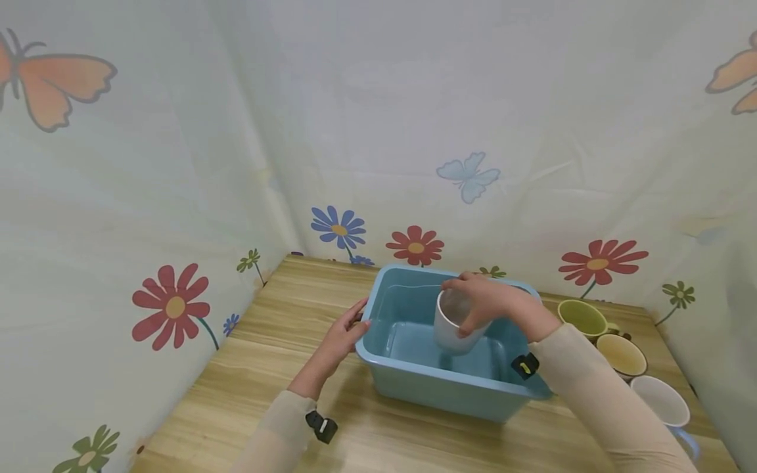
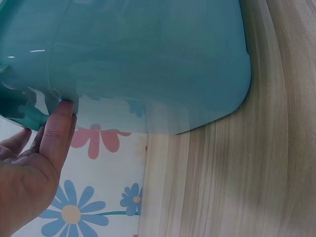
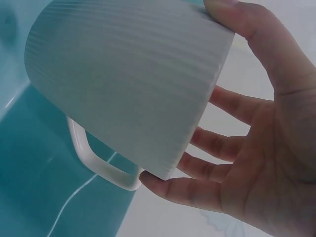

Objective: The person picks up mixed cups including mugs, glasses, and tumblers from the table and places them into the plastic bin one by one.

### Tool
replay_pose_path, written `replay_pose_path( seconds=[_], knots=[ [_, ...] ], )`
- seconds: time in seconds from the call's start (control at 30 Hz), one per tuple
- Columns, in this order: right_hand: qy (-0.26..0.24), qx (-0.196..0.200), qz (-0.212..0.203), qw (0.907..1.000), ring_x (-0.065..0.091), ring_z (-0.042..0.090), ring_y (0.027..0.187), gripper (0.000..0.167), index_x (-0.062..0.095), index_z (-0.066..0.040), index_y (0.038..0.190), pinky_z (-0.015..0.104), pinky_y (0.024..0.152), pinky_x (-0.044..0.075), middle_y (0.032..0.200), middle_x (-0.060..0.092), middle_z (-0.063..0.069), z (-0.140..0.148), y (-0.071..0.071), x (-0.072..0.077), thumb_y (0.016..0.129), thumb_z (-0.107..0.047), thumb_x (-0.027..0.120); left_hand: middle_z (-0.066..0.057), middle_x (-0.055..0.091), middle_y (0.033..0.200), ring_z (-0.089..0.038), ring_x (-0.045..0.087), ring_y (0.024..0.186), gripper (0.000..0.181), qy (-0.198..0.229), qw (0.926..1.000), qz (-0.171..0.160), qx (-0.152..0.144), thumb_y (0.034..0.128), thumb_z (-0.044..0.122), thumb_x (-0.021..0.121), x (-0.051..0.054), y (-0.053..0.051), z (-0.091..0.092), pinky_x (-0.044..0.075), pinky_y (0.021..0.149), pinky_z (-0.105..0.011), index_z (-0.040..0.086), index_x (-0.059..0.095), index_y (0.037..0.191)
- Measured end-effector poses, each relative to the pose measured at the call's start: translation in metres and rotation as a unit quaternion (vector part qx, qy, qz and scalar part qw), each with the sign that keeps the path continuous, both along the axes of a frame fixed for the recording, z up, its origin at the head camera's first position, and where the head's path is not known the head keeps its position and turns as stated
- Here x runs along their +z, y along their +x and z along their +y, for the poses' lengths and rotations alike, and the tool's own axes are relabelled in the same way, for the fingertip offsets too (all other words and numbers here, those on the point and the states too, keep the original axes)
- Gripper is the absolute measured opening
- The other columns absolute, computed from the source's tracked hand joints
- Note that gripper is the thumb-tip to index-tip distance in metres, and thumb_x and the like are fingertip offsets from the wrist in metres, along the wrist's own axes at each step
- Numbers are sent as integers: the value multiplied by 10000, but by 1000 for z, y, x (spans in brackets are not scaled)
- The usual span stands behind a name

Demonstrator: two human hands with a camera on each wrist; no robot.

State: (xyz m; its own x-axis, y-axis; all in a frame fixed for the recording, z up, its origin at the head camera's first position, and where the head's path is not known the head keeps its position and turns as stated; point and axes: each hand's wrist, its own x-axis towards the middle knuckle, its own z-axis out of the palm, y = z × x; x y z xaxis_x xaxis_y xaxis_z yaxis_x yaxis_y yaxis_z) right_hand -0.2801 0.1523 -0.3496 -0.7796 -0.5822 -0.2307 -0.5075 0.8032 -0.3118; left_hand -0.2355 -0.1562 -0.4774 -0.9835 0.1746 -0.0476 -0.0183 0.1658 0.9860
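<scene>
Head view: we hold a white mug [image 1: 454, 340] tilted inside the blue basin [image 1: 437, 392], our right hand [image 1: 487, 301] with fingers clamped on its rim; our left hand [image 1: 342, 336] grips the basin's left end. Three cups [image 1: 621, 355] stand rightward on the surface [image 1: 236, 407].

This looks like a small screened-off booth; whether it stands in a home, a lab or elsewhere cannot be told. Creased pale sheeting [image 1: 367, 98], printed with flowers [image 1: 416, 247] and butterflies [image 1: 469, 176], rises behind the tub [image 1: 437, 393] and well off to both sides of it. Beneath the tub lies a wood-grain table [image 1: 301, 305]; household mugs [image 1: 621, 355] stand right of the tub.
</scene>
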Motion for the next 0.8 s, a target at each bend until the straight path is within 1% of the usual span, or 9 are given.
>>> replay_pose_path(
  seconds=[0.17,0.23,0.37,0.63,0.8],
  knots=[
    [-39,-99,-167,9998,498,381,1232,870,492,-169,1480,532,872,599,1411,501,199,-7,-3,-4,719,-306,889,-262,481,1529,-456,562,1319,618,22,10000,15,16,1025,223,536,-2,-1,0,597,956,-521,138,341,1606],
    [-47,-127,-218,9997,499,381,1238,876,487,-177,1485,535,878,599,1423,495,198,-10,-4,-5,719,-303,892,-262,493,1516,-439,582,1299,617,21,10000,25,31,1022,219,538,-2,-1,0,613,929,-487,136,347,1603],
    [-29,-86,-220,9997,488,380,1254,881,482,-181,1487,530,884,598,1436,488,192,-16,-6,-7,719,-306,893,-264,497,1511,-429,596,1287,618,9,10000,29,67,1019,210,535,-1,-1,0,621,910,-455,132,348,1603],
    [-42,23,-151,9999,477,384,1262,876,474,-163,1495,530,891,596,1458,482,197,-23,-10,-10,735,-297,889,-261,483,1532,-439,577,1317,618,-69,9999,20,91,1024,214,535,1,0,0,609,940,-481,142,342,1606],
    [-60,16,-197,9998,485,383,1269,876,469,-172,1503,550,924,583,1468,484,188,-26,-15,-15,743,-313,882,-260,494,1520,-429,582,1314,617,-92,9999,16,111,1020,214,536,1,1,0,607,943,-493,140,348,1604]
  ],
)
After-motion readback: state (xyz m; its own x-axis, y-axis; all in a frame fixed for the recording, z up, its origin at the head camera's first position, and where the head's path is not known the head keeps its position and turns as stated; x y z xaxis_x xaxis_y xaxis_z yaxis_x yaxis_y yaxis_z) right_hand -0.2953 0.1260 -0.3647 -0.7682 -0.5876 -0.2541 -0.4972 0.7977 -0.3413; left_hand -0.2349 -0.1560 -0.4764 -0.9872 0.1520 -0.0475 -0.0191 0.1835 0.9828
